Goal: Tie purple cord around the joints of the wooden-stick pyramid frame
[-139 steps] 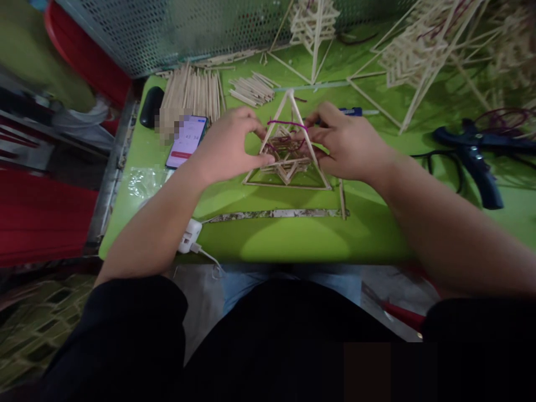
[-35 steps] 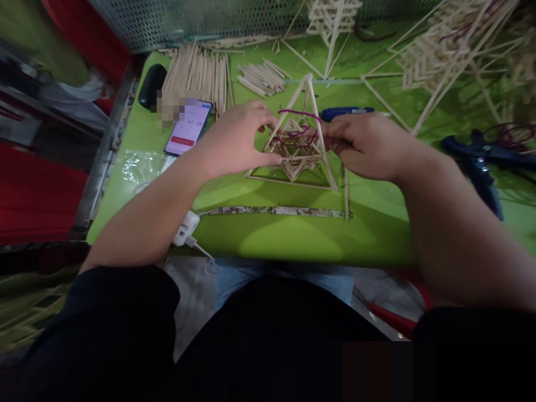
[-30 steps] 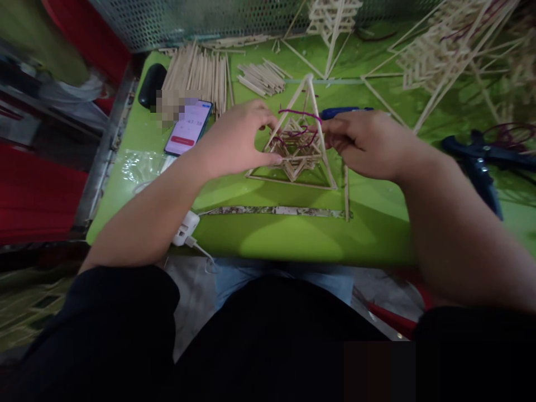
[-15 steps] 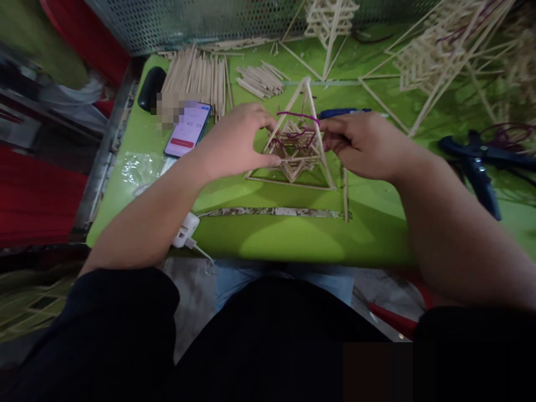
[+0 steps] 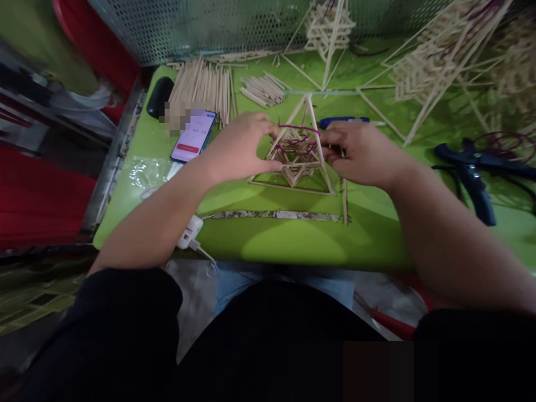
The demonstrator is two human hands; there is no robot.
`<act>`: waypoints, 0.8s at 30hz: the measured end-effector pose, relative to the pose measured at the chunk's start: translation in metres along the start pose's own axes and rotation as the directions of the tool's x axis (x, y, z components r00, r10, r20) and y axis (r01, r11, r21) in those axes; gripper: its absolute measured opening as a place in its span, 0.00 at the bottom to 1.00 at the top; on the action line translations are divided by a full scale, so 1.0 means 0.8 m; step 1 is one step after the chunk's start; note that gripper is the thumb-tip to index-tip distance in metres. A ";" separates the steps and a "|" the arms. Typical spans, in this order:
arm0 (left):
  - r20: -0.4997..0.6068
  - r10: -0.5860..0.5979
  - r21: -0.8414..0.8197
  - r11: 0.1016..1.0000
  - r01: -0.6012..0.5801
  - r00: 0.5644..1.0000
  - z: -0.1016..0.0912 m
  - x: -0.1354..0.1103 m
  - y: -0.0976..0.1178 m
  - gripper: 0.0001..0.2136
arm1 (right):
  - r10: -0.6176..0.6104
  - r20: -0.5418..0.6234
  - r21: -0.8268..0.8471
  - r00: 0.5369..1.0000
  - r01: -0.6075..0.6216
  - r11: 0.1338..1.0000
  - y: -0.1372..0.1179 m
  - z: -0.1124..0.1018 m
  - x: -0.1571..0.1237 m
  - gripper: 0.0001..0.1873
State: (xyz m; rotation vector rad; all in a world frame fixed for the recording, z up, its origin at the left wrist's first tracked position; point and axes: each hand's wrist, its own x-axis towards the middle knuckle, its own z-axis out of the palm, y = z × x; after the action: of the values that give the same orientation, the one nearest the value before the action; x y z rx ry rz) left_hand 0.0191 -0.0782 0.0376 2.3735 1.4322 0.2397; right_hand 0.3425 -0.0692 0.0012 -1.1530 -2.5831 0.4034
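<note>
A small pyramid frame of thin wooden sticks (image 5: 327, 177) stands on the green table in front of me, with a stack of crossed sticks (image 5: 294, 174) inside it. Purple string (image 5: 299, 128) runs across its upper part and loops down into the stack. My left hand (image 5: 240, 144) grips the left side, its thumb on the near end of the stack and its fingers behind the left leg. At the right leg, my right hand (image 5: 362, 152) is closed with its fingertips against the frame; exactly what they pinch is partly hidden.
Loose sticks (image 5: 209, 89) and a phone (image 5: 193, 135) lie left. Larger stick structures (image 5: 431, 67) stand behind and right. A blue pen-like tool (image 5: 345, 120), dark blue cutters (image 5: 473, 167), a patterned strip (image 5: 272, 214) and a white charger (image 5: 191, 230) lie around the work.
The whole view has shifted slightly, so the table sits a little lower. Both hands stay at the frame, with only small finger movement at the right leg.
</note>
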 end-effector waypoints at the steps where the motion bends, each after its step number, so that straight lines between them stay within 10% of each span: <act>1: 0.002 -0.002 -0.001 1.000 0.002 1.000 0.000 0.000 0.000 0.26 | 0.000 0.007 0.009 1.000 0.000 1.000 0.001 0.001 0.000 0.30; 24: -0.011 0.041 0.023 0.999 -0.041 0.999 0.011 0.005 -0.012 0.28 | 0.143 0.057 0.310 0.988 -0.153 0.938 0.011 0.005 0.004 0.21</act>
State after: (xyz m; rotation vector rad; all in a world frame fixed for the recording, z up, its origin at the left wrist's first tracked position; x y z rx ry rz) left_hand 0.0162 -0.0729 0.0255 2.4254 1.3998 0.2485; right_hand 0.3450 -0.0614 -0.0054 -1.2326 -2.3513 0.8408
